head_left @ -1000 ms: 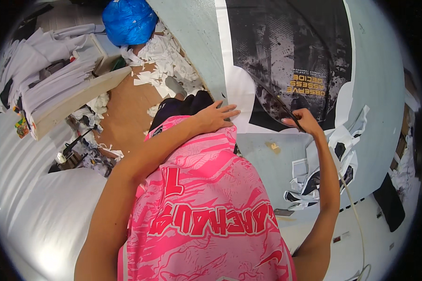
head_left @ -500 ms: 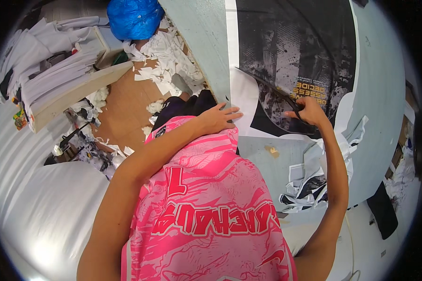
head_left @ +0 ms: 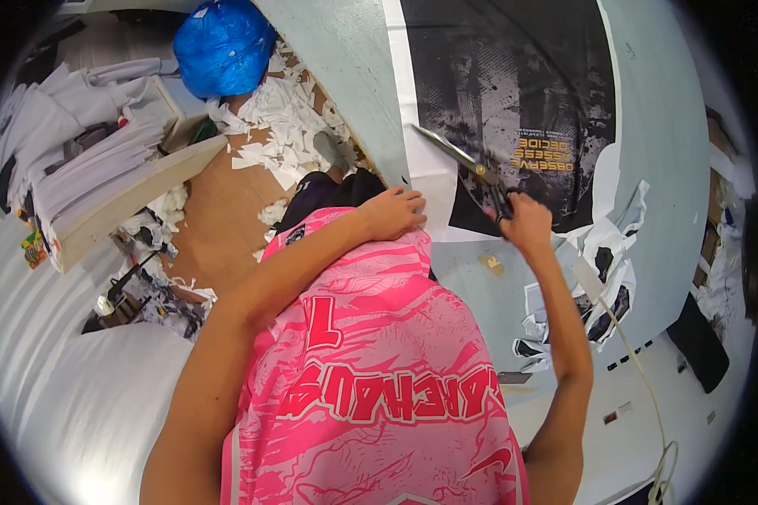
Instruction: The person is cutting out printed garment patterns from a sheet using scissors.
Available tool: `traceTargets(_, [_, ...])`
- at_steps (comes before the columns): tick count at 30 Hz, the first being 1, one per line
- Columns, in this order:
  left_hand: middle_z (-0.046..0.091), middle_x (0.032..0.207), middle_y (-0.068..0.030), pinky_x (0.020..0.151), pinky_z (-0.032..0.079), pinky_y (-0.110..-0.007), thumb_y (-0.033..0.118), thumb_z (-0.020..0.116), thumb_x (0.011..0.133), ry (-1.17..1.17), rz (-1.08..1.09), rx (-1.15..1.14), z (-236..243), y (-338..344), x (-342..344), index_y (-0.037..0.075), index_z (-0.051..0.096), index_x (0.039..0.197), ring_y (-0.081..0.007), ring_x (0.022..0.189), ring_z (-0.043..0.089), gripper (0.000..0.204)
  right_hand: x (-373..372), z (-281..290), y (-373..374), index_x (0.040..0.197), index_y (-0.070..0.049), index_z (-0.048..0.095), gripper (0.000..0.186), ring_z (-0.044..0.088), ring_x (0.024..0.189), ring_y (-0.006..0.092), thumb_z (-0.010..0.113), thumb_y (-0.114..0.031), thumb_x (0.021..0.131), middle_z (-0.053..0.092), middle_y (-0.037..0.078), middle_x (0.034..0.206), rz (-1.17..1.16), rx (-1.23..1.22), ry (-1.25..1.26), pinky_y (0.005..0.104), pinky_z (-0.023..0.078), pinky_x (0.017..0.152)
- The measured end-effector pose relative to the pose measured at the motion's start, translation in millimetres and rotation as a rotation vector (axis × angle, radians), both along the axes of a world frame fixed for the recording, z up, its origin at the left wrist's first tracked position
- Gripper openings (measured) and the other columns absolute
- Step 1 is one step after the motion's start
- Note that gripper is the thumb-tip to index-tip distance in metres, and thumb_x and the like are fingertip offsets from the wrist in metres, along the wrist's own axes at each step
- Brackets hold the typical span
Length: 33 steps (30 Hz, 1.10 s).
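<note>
A black printed fabric panel (head_left: 467,80) with white margins and yellow lettering lies on the pale grey-green table (head_left: 345,59). My right hand (head_left: 526,220) is closed around the handles of large scissors (head_left: 455,151). Their blades point up and left across the panel's lower left part, with the tips near its white left margin. At the panel's lower left corner, by the table edge, my left hand (head_left: 396,212) has its fingers bent over the white margin. The fingertips are partly hidden, and the hold looks like a pinch on the fabric.
White and black offcuts (head_left: 615,278) hang together near my right forearm. A blue plastic bag (head_left: 225,49) and white scraps (head_left: 282,126) lie on the brown floor at left. Stacked white sheets (head_left: 114,156) fill a holder farther left. A pale cord (head_left: 640,362) runs at lower right.
My right hand and the scissors have moved left and slightly down, and the blades now show above the fabric. My left hand's spread fingers have curled in. The whole view has shifted slightly.
</note>
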<state>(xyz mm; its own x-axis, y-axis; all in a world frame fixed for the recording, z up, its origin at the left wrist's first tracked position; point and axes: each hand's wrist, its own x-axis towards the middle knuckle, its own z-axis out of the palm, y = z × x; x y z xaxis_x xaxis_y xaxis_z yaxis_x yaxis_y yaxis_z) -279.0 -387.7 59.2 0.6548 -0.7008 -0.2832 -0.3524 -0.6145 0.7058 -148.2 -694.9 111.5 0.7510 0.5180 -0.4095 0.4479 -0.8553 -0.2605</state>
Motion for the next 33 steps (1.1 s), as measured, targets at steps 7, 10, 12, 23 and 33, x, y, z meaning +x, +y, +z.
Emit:
traceTargets(7, [0.059, 0.137, -0.0200, 0.101, 0.049, -0.049, 0.021, 0.072, 0.087, -0.249, 0.490, -0.006, 4, 68, 52, 0.008, 0.066, 0.129, -0.0410, 0.127, 0.055, 0.044, -121, -32, 5, 0.070, -0.004, 0.061, 0.051, 0.049, 0.054, 0.0088, 0.087, -0.045, 0.085, 0.052, -0.003, 0.059, -0.732, 0.335, 0.831, 0.0299, 0.034, 0.049])
traceTargets(10, [0.042, 0.159, -0.0175, 0.108, 0.043, -0.055, 0.023, 0.075, 0.085, -0.416, 0.401, 0.071, -5, 88, 85, 0.019, 0.056, 0.146, -0.0420, 0.143, 0.042, 0.064, -152, -40, 30, 0.079, -0.010, 0.063, 0.036, 0.049, 0.055, 0.0063, 0.075, -0.040, 0.097, 0.054, -0.004, 0.063, -0.920, 0.569, 1.013, 0.0249, 0.034, 0.052])
traceTargets(12, [0.033, 0.165, -0.0157, 0.111, 0.039, -0.058, 0.026, 0.075, 0.086, -0.430, 0.272, 0.161, -12, 98, 101, 0.024, 0.050, 0.151, -0.0417, 0.149, 0.034, 0.070, -155, -43, 53, 0.080, -0.010, 0.063, 0.036, 0.049, 0.056, 0.0062, 0.074, -0.039, 0.098, 0.055, -0.004, 0.064, -0.967, 0.617, 1.001, 0.0247, 0.034, 0.052])
traceTargets(23, [0.017, 0.174, -0.0136, 0.120, 0.026, -0.063, 0.034, 0.071, 0.092, -0.390, 0.090, 0.200, -24, 115, 111, 0.031, 0.041, 0.160, -0.0414, 0.157, 0.022, 0.074, -136, -50, 117, 0.075, -0.006, 0.066, 0.042, 0.044, 0.056, 0.0056, 0.082, -0.041, 0.090, 0.052, -0.005, 0.062, -1.028, 0.596, 0.829, 0.0261, 0.031, 0.051])
traceTargets(33, [0.018, 0.173, -0.0139, 0.121, 0.025, -0.062, 0.031, 0.071, 0.093, -0.390, 0.086, 0.198, -23, 117, 113, 0.029, 0.043, 0.158, -0.0414, 0.157, 0.021, 0.071, -138, -58, 121, 0.076, -0.003, 0.069, 0.046, 0.047, 0.057, 0.0054, 0.083, -0.045, 0.089, 0.055, -0.005, 0.064, -1.136, 0.670, 0.917, 0.0258, 0.034, 0.051])
